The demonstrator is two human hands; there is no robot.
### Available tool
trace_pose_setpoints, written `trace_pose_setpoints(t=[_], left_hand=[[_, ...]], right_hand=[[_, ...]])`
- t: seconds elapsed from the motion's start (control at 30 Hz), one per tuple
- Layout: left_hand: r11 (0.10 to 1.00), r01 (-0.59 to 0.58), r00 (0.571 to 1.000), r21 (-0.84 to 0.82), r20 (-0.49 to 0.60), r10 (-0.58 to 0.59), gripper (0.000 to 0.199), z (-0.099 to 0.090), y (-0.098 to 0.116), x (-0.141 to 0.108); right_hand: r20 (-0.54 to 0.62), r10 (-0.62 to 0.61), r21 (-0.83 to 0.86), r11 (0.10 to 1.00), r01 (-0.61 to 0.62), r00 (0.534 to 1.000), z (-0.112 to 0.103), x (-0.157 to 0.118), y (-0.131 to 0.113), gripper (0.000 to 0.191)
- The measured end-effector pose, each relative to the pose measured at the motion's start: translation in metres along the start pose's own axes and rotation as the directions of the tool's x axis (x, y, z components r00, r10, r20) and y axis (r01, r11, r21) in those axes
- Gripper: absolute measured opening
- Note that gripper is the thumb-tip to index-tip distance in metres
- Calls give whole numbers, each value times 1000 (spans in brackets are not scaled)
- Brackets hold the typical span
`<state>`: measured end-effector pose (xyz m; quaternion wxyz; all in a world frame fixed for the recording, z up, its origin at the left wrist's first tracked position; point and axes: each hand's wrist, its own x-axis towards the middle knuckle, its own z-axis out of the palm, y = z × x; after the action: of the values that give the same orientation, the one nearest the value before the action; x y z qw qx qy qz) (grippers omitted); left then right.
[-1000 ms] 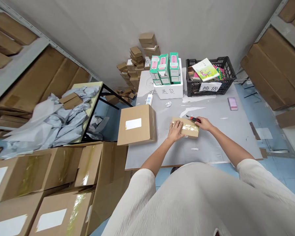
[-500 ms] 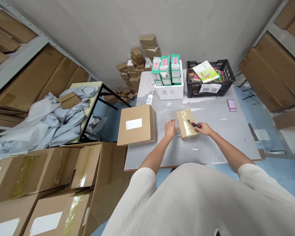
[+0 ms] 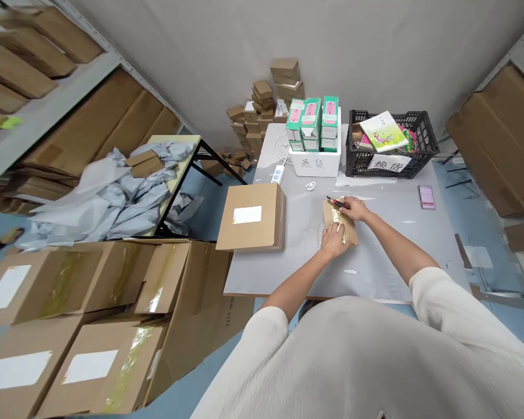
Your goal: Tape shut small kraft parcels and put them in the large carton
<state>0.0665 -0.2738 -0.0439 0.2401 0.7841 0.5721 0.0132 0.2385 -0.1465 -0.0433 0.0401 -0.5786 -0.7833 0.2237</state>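
Taped carton (image 3: 350,229) lay flat on the worktop (image 3: 294,265), near its middle, beneath your left hand (image 3: 334,240). That hand's fingers were loosely spread over the carton's near part, probably to steady it while leaving its far end exposed. Your right hand (image 3: 353,208) was closed round a black and red cutter (image 3: 338,202), which pointed to the left over the carton's far end; whether the blade touched it could not be told. To the left, a larger labelled box (image 3: 251,216) stood apart, perhaps set there to give you elbow room. Farther off, a white bin (image 3: 315,166) holding green and pink packs (image 3: 313,112) stood left of a black crate (image 3: 420,160), handwriting on both facing you, presumably for easy reading.
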Motion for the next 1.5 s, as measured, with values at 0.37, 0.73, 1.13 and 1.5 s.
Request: trace_pose_setpoints(t=[0.37, 0.73, 1.13, 1.5], left_hand=[[992, -17, 1000, 123, 11, 15, 94, 7, 0, -6], [981, -165, 980, 105, 129, 151, 109, -10, -46, 16], [951, -266, 963, 158, 90, 255, 90, -26, -61, 15], [954, -276, 957, 113, 127, 262, 74, -16, -36, 28]], right_hand=[[-8, 229, 68, 971, -228, 973, -6, -6, 20, 39], [-81, 404, 280, 887, -368, 911, 12, -71, 35, 31], [86, 433, 730, 585, -353, 897, 45, -121, 13, 19], [160, 415, 692, 600, -401, 896, 15, -134, 48, 24]])
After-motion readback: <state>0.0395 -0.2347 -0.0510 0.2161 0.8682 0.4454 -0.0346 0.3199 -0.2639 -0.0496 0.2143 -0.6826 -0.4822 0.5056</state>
